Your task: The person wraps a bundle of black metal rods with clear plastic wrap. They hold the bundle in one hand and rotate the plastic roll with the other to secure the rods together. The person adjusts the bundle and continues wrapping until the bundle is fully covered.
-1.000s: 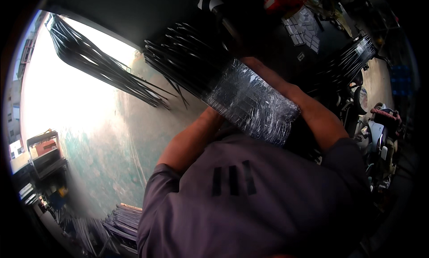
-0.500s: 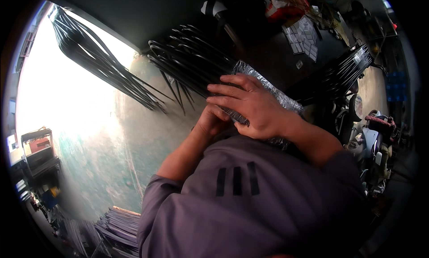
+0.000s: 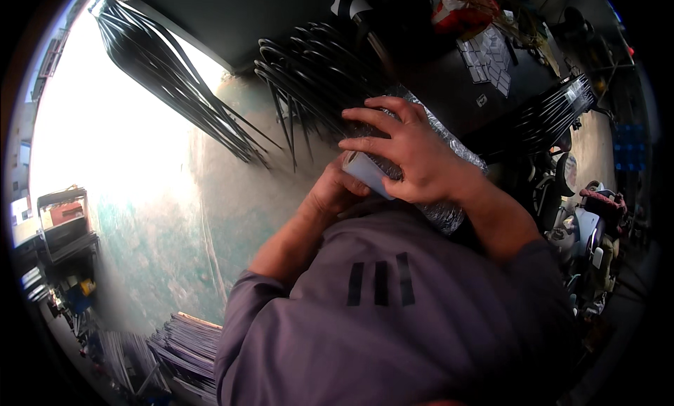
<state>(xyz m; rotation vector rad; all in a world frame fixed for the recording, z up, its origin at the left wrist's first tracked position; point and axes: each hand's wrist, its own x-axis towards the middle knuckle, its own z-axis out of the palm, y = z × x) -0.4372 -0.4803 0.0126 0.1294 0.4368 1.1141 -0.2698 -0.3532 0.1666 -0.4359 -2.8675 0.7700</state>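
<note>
A roll of clear plastic wrap (image 3: 366,173) shows its pale end between my hands. My left hand (image 3: 337,186) is closed round the near left end of this roll, thumb on top. Silvery, crinkled plastic film (image 3: 449,142) covers part of a bundle in front of my body. Over that film lies my right hand (image 3: 418,153), its fingers spread and its thumb close to the roll. Black bent rods or tubes (image 3: 309,62) stick out beyond the wrapped part, toward the far left. My right hand and the film hide the middle of the bundle.
Another bundle of black rods (image 3: 168,76) stands at the far left by bright light. Wrapped black rods (image 3: 544,118) lie at the right. A dark table (image 3: 435,83) bears pale rectangular pieces (image 3: 488,62). Flat stacked strips (image 3: 186,350) sit at the lower left, and a scooter (image 3: 586,227) at the right.
My right hand has lifted and opened slightly over the bundle. The pale roll, hidden before, now shows in my left hand. The whole view has shifted a little.
</note>
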